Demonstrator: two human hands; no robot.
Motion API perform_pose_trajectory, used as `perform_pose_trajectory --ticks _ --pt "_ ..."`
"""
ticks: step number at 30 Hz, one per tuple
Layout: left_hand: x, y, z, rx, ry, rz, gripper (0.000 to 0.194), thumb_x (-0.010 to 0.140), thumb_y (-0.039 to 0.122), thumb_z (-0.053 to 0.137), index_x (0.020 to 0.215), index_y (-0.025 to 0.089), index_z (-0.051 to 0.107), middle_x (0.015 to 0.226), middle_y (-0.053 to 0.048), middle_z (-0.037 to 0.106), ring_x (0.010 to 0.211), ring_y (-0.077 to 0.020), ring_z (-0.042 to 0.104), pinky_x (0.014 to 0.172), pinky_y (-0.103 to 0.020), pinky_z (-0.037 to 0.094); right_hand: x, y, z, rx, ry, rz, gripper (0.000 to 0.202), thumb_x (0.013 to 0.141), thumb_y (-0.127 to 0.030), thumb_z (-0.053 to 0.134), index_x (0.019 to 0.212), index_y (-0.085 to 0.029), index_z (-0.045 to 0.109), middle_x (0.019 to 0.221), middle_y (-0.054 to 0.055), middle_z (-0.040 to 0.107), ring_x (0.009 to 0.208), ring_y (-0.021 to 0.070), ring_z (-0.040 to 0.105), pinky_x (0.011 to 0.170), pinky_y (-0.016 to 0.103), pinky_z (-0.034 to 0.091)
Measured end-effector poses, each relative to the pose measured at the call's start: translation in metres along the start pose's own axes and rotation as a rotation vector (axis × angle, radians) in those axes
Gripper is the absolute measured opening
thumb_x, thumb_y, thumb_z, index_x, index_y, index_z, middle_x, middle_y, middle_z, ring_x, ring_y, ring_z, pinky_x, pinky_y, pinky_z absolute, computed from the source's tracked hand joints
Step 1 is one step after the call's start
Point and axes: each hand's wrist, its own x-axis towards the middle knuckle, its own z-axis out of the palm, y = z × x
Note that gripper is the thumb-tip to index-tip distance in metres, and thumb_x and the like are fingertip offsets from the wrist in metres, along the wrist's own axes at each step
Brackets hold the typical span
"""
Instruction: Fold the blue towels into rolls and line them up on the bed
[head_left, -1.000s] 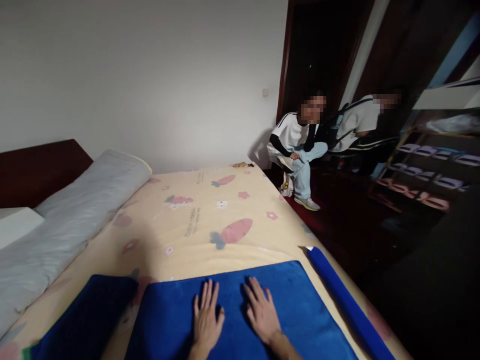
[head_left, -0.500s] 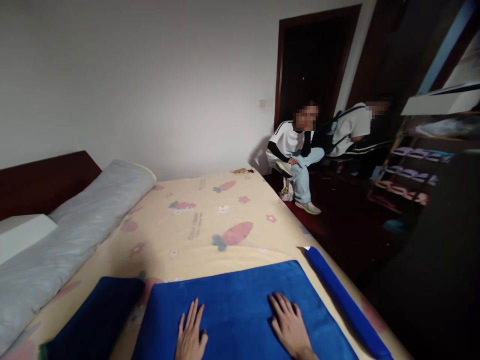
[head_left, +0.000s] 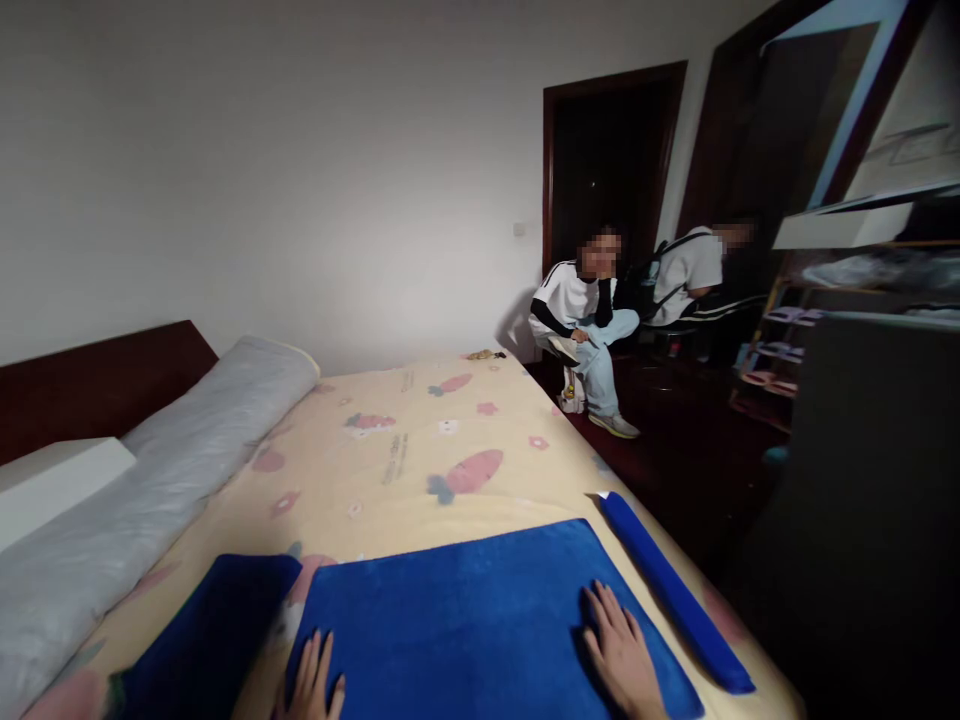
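A blue cloth (head_left: 457, 610) lies spread flat on the bed in front of me. My left hand (head_left: 311, 685) rests on its left edge with fingers stretched out; the lower part of the hand is cut off by the frame. Near the cloth's right edge, my right hand (head_left: 622, 645) lies flat with its fingers slightly apart. A second, darker blue cloth (head_left: 214, 630) is to the left of my left hand. Beyond my right hand, a long narrow blue roll or folded strip (head_left: 675, 590) lies along the bed's right side, with a white bit at its far end.
The bed (head_left: 420, 490) has a yellow sheet with carrot prints. A long grey pillow (head_left: 202, 440) and a white box (head_left: 67, 480) lie by the headboard (head_left: 105, 375). Two people (head_left: 577, 310) sit beyond the bed; a shoe rack (head_left: 780, 350) stands at right.
My hands have moved apart over the blue cloth, the left toward its left edge and the right toward its right edge. The camera view has shifted slightly.
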Motion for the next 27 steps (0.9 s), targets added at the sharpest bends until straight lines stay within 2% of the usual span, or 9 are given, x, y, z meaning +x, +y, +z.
perform_pose_trajectory --ticks 4,8,10,12,14,16,19,23,27 --pt "0.007 0.094 -0.026 -0.083 0.011 0.19 0.057 0.091 0.03 0.032 0.147 0.032 0.023 0.155 0.002 0.033 0.143 -0.02 0.029 0.116 -0.046 0.025 -0.003 -0.077 0.002 0.099 -0.055 -0.156 0.057 0.091 -0.034 0.03 0.145 -0.018 0.041 0.156 0.007 0.03 0.144 0.0224 0.024 0.117 0.045 0.022" --pt "-0.005 0.188 -0.028 -0.249 -0.113 0.287 0.059 0.092 0.024 0.027 0.148 0.035 0.011 0.158 0.005 0.021 0.146 -0.017 0.022 0.118 -0.046 0.023 -0.011 -0.147 0.012 0.212 -0.169 -0.268 0.058 0.091 -0.029 0.032 0.148 -0.021 0.035 0.157 0.004 0.025 0.145 0.0213 0.021 0.117 0.044 0.022" --pt "-0.015 0.213 -0.023 -0.327 -0.205 0.343 0.059 0.093 0.027 0.027 0.148 0.039 0.01 0.158 0.008 0.018 0.146 -0.0162 0.022 0.119 -0.047 0.022 -0.016 -0.16 0.017 0.226 -0.207 -0.276 0.059 0.091 -0.031 0.032 0.149 -0.02 0.032 0.157 0.005 0.023 0.145 0.0213 0.02 0.118 0.044 0.021" --pt "-0.023 0.22 -0.02 -0.366 -0.269 0.373 0.057 0.094 0.03 0.026 0.148 0.041 0.011 0.158 0.01 0.016 0.146 -0.016 0.021 0.12 -0.048 0.021 -0.02 -0.157 0.02 0.219 -0.218 -0.264 0.058 0.092 -0.035 0.032 0.149 -0.019 0.032 0.157 0.005 0.022 0.145 0.022 0.02 0.118 0.045 0.019" --pt "-0.026 0.209 -0.021 -0.352 -0.3 0.348 0.055 0.095 0.032 0.024 0.148 0.04 0.014 0.158 0.008 0.016 0.146 -0.0168 0.02 0.12 -0.049 0.02 -0.025 -0.141 0.02 0.189 -0.188 -0.222 0.057 0.094 -0.039 0.03 0.148 -0.02 0.035 0.157 0.005 0.024 0.145 0.0226 0.022 0.118 0.046 0.019" --pt "-0.024 0.185 -0.024 -0.3 -0.309 0.274 0.054 0.095 0.035 0.021 0.149 0.037 0.018 0.158 0.006 0.018 0.146 -0.018 0.019 0.12 -0.05 0.019 -0.03 -0.119 0.018 0.142 -0.126 -0.132 0.057 0.094 -0.041 0.028 0.147 -0.021 0.038 0.156 0.005 0.026 0.144 0.0234 0.024 0.117 0.048 0.019" --pt "-0.019 0.135 -0.021 -0.213 -0.294 0.103 0.056 0.094 0.042 0.017 0.149 0.031 0.021 0.159 0.003 0.018 0.147 -0.0193 0.018 0.12 -0.05 0.017 -0.039 -0.08 0.016 0.064 -0.014 0.011 0.062 0.093 -0.047 0.025 0.146 -0.02 0.04 0.155 0.007 0.031 0.143 0.0253 0.027 0.116 0.05 0.019" --pt "-0.017 0.061 -0.001 -0.198 -0.2 -0.22 0.065 0.091 0.05 0.015 0.15 0.024 0.023 0.159 -0.003 0.022 0.146 -0.0216 0.021 0.118 -0.052 0.019 -0.05 -0.035 0.015 -0.024 0.126 0.144 0.071 0.089 -0.054 0.022 0.146 -0.015 0.04 0.155 0.011 0.03 0.144 0.0271 0.025 0.115 0.051 0.018" --pt "-0.019 0.006 0.016 -0.272 -0.078 -0.518 0.071 0.087 0.057 0.018 0.15 0.025 0.024 0.151 -0.009 0.043 0.14 -0.0268 0.036 0.111 -0.055 0.031 -0.058 -0.007 0.013 -0.06 0.171 0.208 0.073 0.087 -0.058 0.02 0.144 -0.017 0.043 0.155 0.01 0.032 0.144 0.0278 0.025 0.113 0.052 0.02"
